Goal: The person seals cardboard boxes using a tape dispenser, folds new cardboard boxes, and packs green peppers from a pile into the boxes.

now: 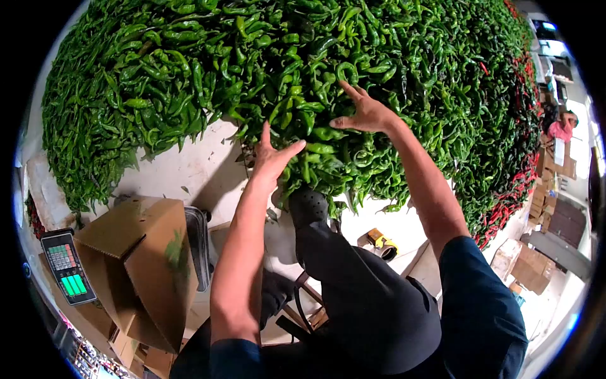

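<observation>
A huge heap of green peppers (416,82) fills the upper part of the view. My left hand (274,155) is at the heap's near edge, thumb and forefinger spread apart, with no pepper seen in its grip. To the right and a little farther up, my right hand (365,112) reaches over the peppers with its fingers apart and the thumb stretched to the left. Loose green peppers (303,114) lie between the two hands. The undersides of both hands are hidden.
An open cardboard box (139,252) stands at lower left beside a digital scale (68,266). A yellow tape dispenser (382,243) lies near my knee. Red peppers (505,211) edge the heap at right. Another person (562,128) is at far right, near cardboard boxes (532,268).
</observation>
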The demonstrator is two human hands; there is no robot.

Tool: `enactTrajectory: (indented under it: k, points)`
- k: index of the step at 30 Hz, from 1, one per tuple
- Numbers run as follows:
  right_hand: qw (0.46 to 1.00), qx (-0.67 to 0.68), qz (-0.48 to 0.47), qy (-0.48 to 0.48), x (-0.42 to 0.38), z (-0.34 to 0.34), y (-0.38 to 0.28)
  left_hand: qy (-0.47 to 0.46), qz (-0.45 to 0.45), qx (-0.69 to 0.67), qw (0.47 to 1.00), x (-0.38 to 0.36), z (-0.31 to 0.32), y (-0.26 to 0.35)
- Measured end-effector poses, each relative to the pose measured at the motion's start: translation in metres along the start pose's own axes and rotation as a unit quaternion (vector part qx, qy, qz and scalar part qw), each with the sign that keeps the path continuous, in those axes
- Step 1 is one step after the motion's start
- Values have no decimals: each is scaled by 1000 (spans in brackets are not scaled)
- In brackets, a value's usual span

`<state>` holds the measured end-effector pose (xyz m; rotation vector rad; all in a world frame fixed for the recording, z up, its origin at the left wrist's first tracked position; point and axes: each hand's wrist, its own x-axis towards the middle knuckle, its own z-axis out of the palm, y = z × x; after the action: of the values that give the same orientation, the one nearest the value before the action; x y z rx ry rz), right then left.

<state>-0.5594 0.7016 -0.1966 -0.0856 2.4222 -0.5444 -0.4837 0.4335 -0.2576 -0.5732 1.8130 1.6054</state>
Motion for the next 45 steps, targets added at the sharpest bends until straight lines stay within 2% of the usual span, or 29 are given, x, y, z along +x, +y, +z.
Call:
enactTrajectory:
  k: [2,5,6,7,9,10,14,15,17,19,20,23,24,28,30,34,36,41,43,44,45]
  points:
    - [998,55,-20,-28,11,-9,13,-14,36,3,999,12,-1,-6]
    - [992,112,-41,-34,9,-7,7,-55,8,49,997,12,9,1]
    - [994,94,-54,-22,3,-1,4,-71,5,31,997,8,12,2]
    - [991,104,-80,-17,-4,0,0,-80,14,9,997,-1,15,6]
    - [982,161,-74,-61,-11,1,-4,-90,72,-166,979,3,25,-8]
    - [985,151,-73,-48,-7,7,-1,-87,64,-205,973,4,29,-9]
    - [986,158,-52,-11,3,12,-5,8,88,-128,988,4,52,-5]
    - [981,170,-92,-15,2,11,-7,13,85,-99,991,-3,53,2]
    - [980,183,-72,-21,-10,10,-15,11,107,-77,991,-20,53,14]
    - [979,178,-96,-7,-14,10,-18,52,134,-25,989,-27,58,16]
    - [979,175,-108,0,-17,10,-19,50,131,-50,989,-31,61,16]
    - [903,413,-93,-74,-47,-1,-49,62,173,-45,982,-52,64,32]
    - [918,379,-99,-60,-54,-8,-58,63,180,-45,981,-59,63,37]
    - [910,386,-148,-17,-83,-27,-75,91,241,5,966,-89,56,61]
    - [913,365,-181,12,-98,-40,-90,114,312,17,943,-106,47,75]
    - [904,338,-258,44,-130,-71,-139,151,388,28,909,-153,15,111]
    - [894,348,-282,26,-156,-90,-179,181,407,28,895,-189,-7,128]
    - [878,218,-418,78,-185,-108,-273,260,464,35,846,-268,-75,150]
    - [866,211,-447,70,-200,-105,-316,316,469,66,822,-305,-106,153]
    - [861,221,-455,49,-204,-100,-336,301,456,32,837,-326,-123,153]
    - [844,227,-484,48,-210,-94,-360,354,458,63,813,-343,-138,149]
